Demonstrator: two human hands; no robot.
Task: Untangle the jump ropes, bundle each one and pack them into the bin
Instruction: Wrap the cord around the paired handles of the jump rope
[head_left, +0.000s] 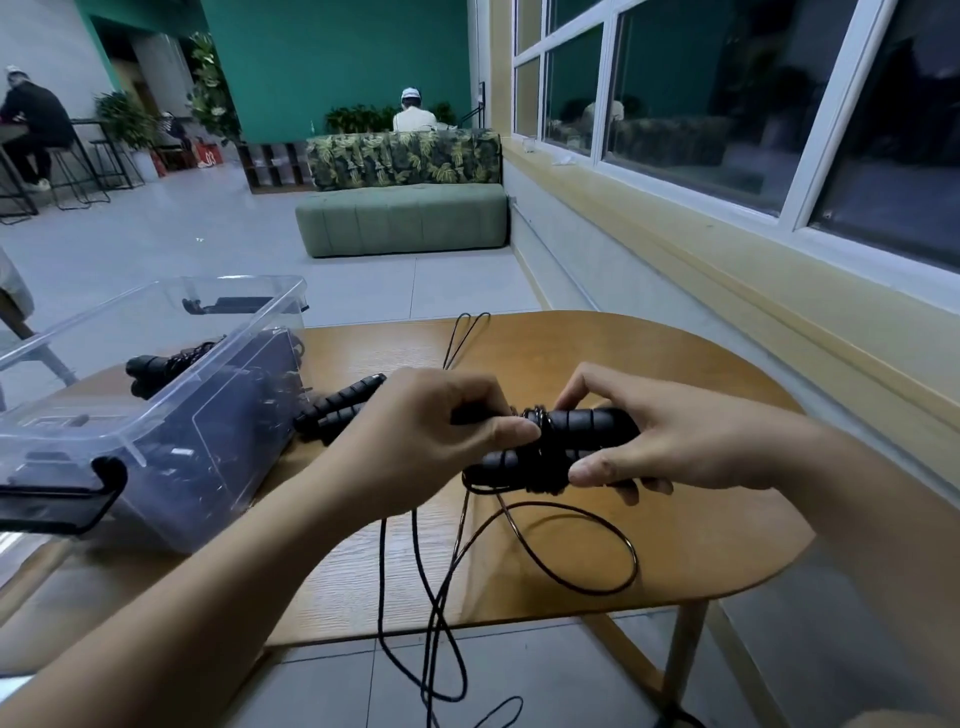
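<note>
Both hands were on it! The right hand (675, 441) curled round the right end of the paired black handles (592, 422), and the left hand (431, 436) pinched the cord (546, 457) coiled mid-handle. Slack hung below the grip over the table (701, 389), with the clear bin (208, 441) to its left.

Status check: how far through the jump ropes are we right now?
Done: dark ropes already show inside the clear bin. In hand: the right hand grips a pair of black handles while the left hand pinches the cord wound round them; much loose cord trails off the table. Left: finish that wrap, pack it, then the second handle pair lying beside the bin.
</note>
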